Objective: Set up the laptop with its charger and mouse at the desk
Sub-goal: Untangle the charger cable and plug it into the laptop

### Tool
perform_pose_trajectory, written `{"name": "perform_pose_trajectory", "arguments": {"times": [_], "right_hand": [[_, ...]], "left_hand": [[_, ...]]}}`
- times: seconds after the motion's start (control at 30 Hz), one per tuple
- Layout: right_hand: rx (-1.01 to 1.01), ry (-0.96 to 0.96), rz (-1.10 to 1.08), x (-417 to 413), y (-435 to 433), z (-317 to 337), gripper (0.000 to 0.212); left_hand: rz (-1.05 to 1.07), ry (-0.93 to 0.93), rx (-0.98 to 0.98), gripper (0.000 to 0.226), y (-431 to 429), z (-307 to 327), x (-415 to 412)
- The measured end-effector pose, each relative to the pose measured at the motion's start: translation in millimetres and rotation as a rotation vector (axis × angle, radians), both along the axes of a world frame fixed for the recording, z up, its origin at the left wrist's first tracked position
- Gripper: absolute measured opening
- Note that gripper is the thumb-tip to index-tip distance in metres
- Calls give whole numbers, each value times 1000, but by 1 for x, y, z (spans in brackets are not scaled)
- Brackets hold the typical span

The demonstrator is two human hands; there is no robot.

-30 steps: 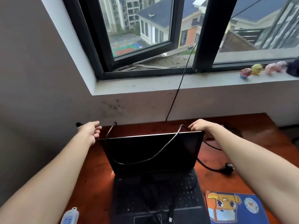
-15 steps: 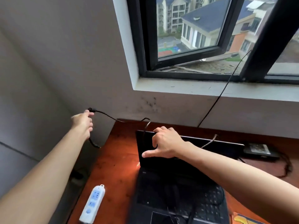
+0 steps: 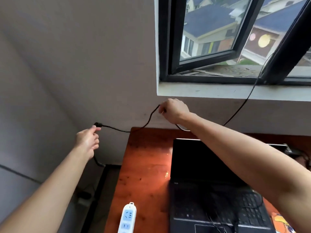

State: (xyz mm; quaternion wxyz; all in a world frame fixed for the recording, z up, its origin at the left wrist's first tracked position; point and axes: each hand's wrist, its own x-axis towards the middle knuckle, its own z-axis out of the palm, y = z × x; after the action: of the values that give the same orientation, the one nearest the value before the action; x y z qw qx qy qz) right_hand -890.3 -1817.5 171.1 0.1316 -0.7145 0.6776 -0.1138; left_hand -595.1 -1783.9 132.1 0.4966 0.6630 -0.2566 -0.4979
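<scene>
A black laptop (image 3: 202,167) stands open on the reddish wooden desk (image 3: 144,165), screen dark. The black charger cable (image 3: 117,129) stretches in the air between my two hands, left of the laptop. My left hand (image 3: 87,140) is off the desk's left edge, pinching the cable near its end, with a loop hanging below the hand. My right hand (image 3: 173,110) is raised against the wall behind the laptop, gripping the cable farther along. A black charger brick (image 3: 292,149) lies at the far right, mostly hidden by my right arm. A thin cable (image 3: 217,222) lies across the keyboard.
A white and blue power strip (image 3: 127,217) lies near the desk's front left edge. A corner of a colourful mouse pad (image 3: 281,222) shows at the bottom right. A separate black wire (image 3: 242,105) hangs from the open window down the wall. Left of the desk is a dark frame (image 3: 104,180).
My right hand left the laptop lid and rose to grip the cable by the wall. My left hand holds the cable near its end, and the view turned further left.
</scene>
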Motion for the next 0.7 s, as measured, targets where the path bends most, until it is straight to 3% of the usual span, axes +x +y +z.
{"name": "perform_pose_trajectory", "arguments": {"times": [0.13, 0.33, 0.43, 0.53, 0.6, 0.7], "right_hand": [[-158, 93, -19, 29, -21, 1, 31], [228, -48, -83, 68, -11, -101, 28], [447, -12, -53, 83, 10, -149, 28], [340, 119, -28, 102, 39, -166, 25], [271, 64, 70, 117, 66, -172, 30], [438, -162, 232, 139, 107, -178, 49]], "left_hand": [[-21, -32, -25, 16, 2, -14, 24], [-140, 126, -4, 19, 21, -43, 68], [-311, -19, 65, 16, 36, -67, 90], [-450, -80, 159, 9, 47, -84, 105], [-436, 30, 203, 10, 51, -90, 106], [-361, 170, 241, 12, 53, -93, 98]]}}
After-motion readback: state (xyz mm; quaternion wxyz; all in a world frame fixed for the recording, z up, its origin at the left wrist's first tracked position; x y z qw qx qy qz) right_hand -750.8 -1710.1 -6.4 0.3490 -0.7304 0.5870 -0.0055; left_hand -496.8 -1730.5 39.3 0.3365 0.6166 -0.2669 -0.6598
